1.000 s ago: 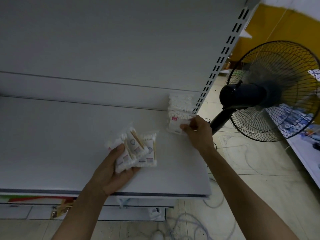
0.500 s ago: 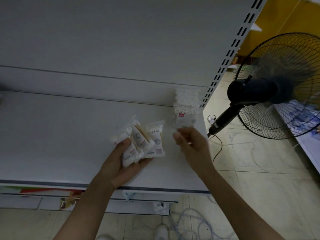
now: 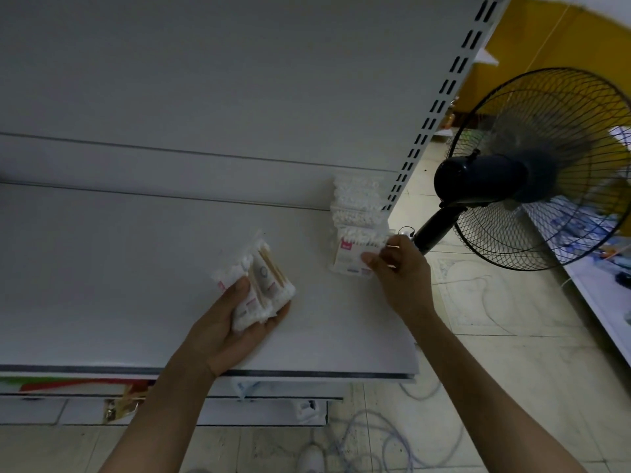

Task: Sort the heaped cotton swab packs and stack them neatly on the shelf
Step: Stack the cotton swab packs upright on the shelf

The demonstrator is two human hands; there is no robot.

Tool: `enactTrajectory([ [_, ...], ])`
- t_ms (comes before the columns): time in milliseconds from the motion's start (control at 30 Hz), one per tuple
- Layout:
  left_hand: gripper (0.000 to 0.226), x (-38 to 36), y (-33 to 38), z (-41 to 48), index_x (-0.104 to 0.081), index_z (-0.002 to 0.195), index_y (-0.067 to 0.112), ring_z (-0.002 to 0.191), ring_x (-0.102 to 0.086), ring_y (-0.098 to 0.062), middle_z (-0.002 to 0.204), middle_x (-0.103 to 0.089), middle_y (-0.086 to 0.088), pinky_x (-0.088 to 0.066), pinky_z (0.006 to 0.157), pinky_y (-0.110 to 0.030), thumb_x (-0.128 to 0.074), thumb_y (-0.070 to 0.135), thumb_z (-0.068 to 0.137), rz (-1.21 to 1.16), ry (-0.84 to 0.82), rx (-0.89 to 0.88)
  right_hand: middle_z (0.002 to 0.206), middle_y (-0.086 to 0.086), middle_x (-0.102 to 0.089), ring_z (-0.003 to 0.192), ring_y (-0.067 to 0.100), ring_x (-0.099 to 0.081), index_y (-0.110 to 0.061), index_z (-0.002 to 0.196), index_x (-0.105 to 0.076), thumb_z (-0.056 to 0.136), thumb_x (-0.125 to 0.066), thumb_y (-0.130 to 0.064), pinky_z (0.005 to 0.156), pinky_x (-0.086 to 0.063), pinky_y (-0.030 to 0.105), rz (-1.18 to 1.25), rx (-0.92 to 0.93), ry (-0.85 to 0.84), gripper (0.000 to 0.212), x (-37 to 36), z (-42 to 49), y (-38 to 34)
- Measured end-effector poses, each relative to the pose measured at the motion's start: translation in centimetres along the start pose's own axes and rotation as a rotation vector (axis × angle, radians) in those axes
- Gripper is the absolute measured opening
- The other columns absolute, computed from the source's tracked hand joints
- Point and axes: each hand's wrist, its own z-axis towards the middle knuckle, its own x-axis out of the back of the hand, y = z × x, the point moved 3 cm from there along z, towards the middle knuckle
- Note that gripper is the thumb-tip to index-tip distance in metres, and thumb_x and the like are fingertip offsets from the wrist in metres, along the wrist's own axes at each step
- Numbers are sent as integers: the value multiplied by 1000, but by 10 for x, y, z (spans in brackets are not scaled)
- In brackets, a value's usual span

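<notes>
At the right rear corner of the white shelf (image 3: 136, 274), a row of cotton swab packs (image 3: 358, 203) runs back to the rear panel, just beside the slotted upright (image 3: 440, 97). The nearest pack (image 3: 351, 252), with a pink mark on its label, lies at the front of that row and touches it. The right hand (image 3: 401, 278) grips this pack at its near right corner, thumb on the label face and curled fingers at the right edge, so the pack lies to the left of the grip and beyond it.

Nearer the middle of the shelf, the left hand (image 3: 235, 326) is turned palm up and clamped on a fanned bundle of packs (image 3: 264, 285), thumb pressed across the top and fingers curled beneath. The bundle sticks out past the thumb, up and to the right. Whether it touches the shelf I cannot tell. The two hands are well apart.

A black standing fan (image 3: 532, 172) stands to the right of the shelf, and loose cables (image 3: 362, 445) lie on the tiled floor.
</notes>
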Motion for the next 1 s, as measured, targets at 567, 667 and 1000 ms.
enactTrajectory([
  [567, 37, -21, -7, 0, -78, 92, 14, 85, -71, -16, 93, -73, -8, -54, 91, -29, -93, 15, 58, 234, -330, 81, 87, -11, -64, 78, 4, -62, -23, 97, -57, 73, -77, -44, 60, -48, 17, 9, 183, 197, 37, 2, -37, -16],
  [667, 49, -12, -6, 1, -77, 68, 17, 62, -68, -11, 69, -70, -4, -57, 61, -22, -100, 32, 27, 571, -161, 55, 81, -11, -68, 73, 4, -64, -27, 96, -63, 78, -67, -45, 62, -52, 21, 63, 130, -269, 26, -26, -53, -35],
  [1000, 62, -6, -3, 1, -79, 75, 18, 71, -71, -14, 75, -72, -4, -58, 63, -26, -100, 36, 20, 451, -48, -67, 79, 6, -68, 81, 22, -66, -15, 80, -55, 82, -71, -9, 76, -53, 38, 16, -44, -88, 18, 3, -31, -5],
])
